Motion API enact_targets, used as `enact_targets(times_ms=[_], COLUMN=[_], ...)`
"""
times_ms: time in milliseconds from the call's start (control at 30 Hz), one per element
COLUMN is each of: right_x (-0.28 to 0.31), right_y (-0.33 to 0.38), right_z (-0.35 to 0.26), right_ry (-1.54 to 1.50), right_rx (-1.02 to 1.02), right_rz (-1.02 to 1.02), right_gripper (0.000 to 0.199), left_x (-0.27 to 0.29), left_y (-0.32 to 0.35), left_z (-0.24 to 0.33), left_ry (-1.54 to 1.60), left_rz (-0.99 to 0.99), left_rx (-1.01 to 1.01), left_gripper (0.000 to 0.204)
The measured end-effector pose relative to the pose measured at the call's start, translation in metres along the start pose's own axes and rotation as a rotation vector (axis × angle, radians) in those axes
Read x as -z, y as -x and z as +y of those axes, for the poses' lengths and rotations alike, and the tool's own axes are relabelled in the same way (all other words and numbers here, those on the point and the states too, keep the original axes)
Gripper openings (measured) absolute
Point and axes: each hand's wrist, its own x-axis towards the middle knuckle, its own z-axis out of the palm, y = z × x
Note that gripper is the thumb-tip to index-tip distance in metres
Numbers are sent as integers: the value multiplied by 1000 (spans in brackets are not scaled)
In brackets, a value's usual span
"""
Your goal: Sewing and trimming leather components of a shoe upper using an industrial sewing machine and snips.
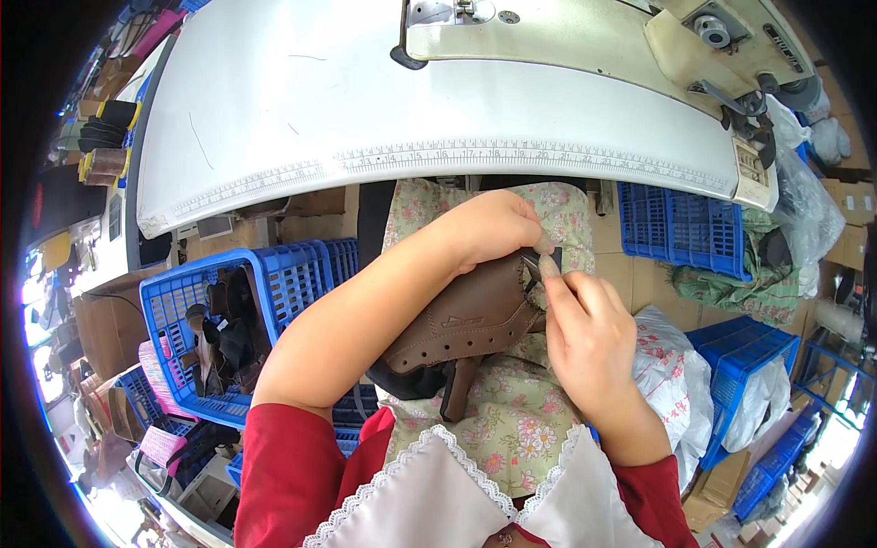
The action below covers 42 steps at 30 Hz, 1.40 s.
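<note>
A brown leather shoe upper (466,315) with a row of eyelets, stitching and black lining lies across my lap, on a floral apron (521,438). My left hand (498,228) reaches over it and is closed on its far edge, thumb and fingers pinching near the corner. Just to the right, my right hand (589,333) is closed round a small dark metal tool (531,266), whose tip meets the upper's edge. Most of that tool is hidden by the fingers, so its exact kind does not show. A strap-like brown piece hangs from the upper's near side.
Beyond my hands stands a white sewing table (365,100) with a ruler along its front edge and a sewing machine (566,36). Left is a blue crate (265,283) with dark shoe pieces. Blue crates (685,228) and a white plastic bag (671,365) stand right.
</note>
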Motion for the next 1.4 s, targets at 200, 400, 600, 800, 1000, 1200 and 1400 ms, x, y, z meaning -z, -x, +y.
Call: enact_targets(times_ms=[200,400,600,800,1000,1200,1400], right_x=[1,1,0,-3,0,20,1], right_y=[-2,-1,-1,3,-1,0,-14], right_z=[3,3,6,11,10,15,73], right_ry=[8,22,2,2,-10,-82,-1106], right_rx=[30,4,28,42,43,-52,-495], right_rz=[-34,-16,-57,-39,-71,-75,-21], right_gripper=[41,43,41,39,41,42,52], left_x=[-2,-4,-4,-5,-7,1,6], left_y=[-1,-1,3,0,-2,4,16], left_z=[-2,-2,3,0,0,5,-3], left_ry=[-33,-66,-134,-144,-129,-145,-96], left_rz=[32,37,53,37,14,23,-15], left_rx=[-10,-39,-25,-21,-25,-33,-159], left_gripper=[18,18,18,18,18,17,20])
